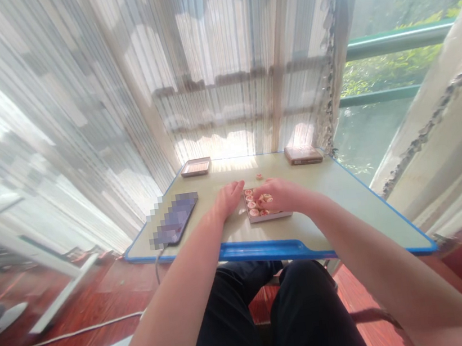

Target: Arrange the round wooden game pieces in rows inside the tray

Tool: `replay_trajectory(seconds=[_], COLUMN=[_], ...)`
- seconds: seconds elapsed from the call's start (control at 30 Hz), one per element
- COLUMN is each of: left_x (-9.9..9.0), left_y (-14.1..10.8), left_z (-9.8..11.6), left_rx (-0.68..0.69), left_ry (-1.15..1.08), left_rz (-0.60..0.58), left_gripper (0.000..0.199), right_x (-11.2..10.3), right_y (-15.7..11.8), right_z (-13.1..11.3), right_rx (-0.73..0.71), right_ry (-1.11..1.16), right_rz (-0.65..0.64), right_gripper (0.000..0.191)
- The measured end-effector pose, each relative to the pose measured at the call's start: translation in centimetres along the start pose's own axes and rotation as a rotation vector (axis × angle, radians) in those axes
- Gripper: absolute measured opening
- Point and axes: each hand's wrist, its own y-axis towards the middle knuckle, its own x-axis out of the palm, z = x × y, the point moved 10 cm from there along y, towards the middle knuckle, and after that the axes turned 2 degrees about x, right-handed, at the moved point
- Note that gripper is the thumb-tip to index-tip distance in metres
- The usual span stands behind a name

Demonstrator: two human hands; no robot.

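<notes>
A shallow box filled with round, pale xiangqi pieces with red markings sits near the middle of the table. My right hand reaches over the box from the right, its bent fingers closed around a piece among the others; the hand covers much of the box's right half. Just left of the box, my left hand rests on the tabletop, fingers stretched out, with nothing in it. A single loose xiangqi piece lies on the table beyond the box.
The small table has a blue edge. A phone with a cable lies at the left. An open shallow tray or lid is at the back left, a flat brown box at the back right. Curtains hang behind.
</notes>
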Motion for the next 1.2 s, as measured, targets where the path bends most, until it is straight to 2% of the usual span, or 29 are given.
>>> replay_trajectory(seconds=[0.1, 0.23, 0.43, 0.63, 0.9, 1.2], left_x=[0.1, -0.2, -0.2, -0.3, -0.4, -0.2], left_y=[0.0, 0.0, -0.1, -0.1, 0.0, 0.0], left_z=[0.1, 0.3, 0.2, 0.3, 0.6, 0.2], left_rx=[-0.031, -0.045, -0.068, -0.083, -0.062, -0.079], left_ry=[-0.058, -0.078, -0.095, -0.088, -0.067, -0.081], left_rz=[-0.030, -0.037, -0.029, -0.032, -0.046, -0.048], left_gripper=[0.040, 0.041, 0.049, 0.051, 0.052, 0.054], right_x=[0.4, -0.1, 0.5, 0.8, 0.7, 0.2], right_y=[0.1, 0.1, -0.1, 0.2, 0.3, 0.0], right_z=[0.1, 0.2, 1.4, 1.6, 2.1, 2.2], right_rx=[-0.009, -0.009, 0.100, 0.060, 0.088, 0.099], right_ry=[-0.001, 0.050, 0.116, 0.094, 0.092, 0.090], right_rz=[-0.027, -0.022, -0.111, -0.098, -0.054, -0.076], right_gripper=[0.018, 0.018, 0.011, 0.010, 0.008, 0.009])
